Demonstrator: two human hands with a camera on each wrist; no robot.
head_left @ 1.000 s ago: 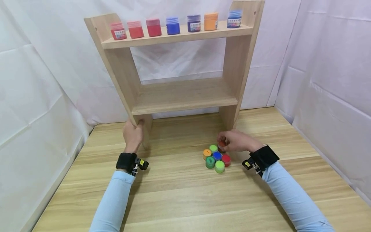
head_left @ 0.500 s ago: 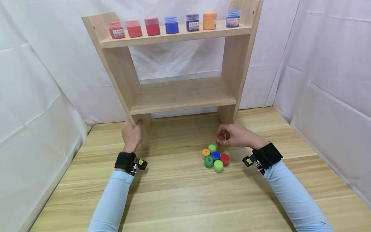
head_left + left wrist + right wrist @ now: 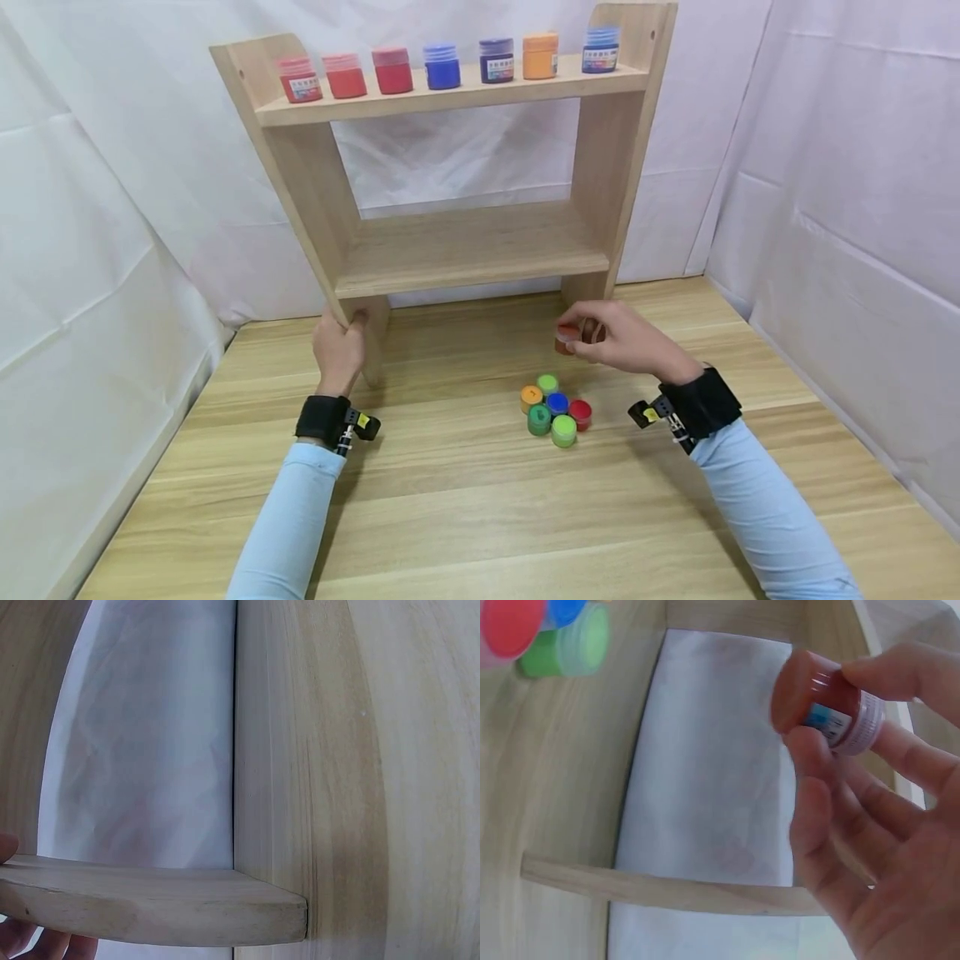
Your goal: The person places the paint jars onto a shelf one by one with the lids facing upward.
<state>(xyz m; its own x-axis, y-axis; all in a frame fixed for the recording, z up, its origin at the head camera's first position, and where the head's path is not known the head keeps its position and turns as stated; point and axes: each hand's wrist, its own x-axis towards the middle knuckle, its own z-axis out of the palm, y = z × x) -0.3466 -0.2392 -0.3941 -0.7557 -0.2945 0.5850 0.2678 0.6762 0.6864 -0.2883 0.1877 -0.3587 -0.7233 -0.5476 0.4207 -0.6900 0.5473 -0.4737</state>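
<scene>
My left hand [image 3: 340, 350] grips the lower front edge of the left side panel of a wooden shelf [image 3: 472, 273]; in the left wrist view its fingers [image 3: 49, 945] wrap round the panel [image 3: 150, 904]. Between thumb and fingers, my right hand [image 3: 626, 337] holds a small brownish-red paint jar [image 3: 564, 340], raised over the table by the shelf's right leg. The right wrist view shows this paint jar [image 3: 825, 705] lying sideways across the picture, with a blue-and-white label and a ridged clear rim. Below the right hand stands a cluster of paint jars, among them a blue one [image 3: 557, 403].
Red, blue, purple and orange paint jars line the top board, an orange one [image 3: 540, 57] among them. The middle board [image 3: 472, 246] spans between the side panels. White cloth [image 3: 847, 208] hangs behind and on both sides of the table [image 3: 450, 500].
My right hand has lifted the brownish-red paint jar up and away from the cluster, toward the shelf. The left hand keeps its grip on the side panel.
</scene>
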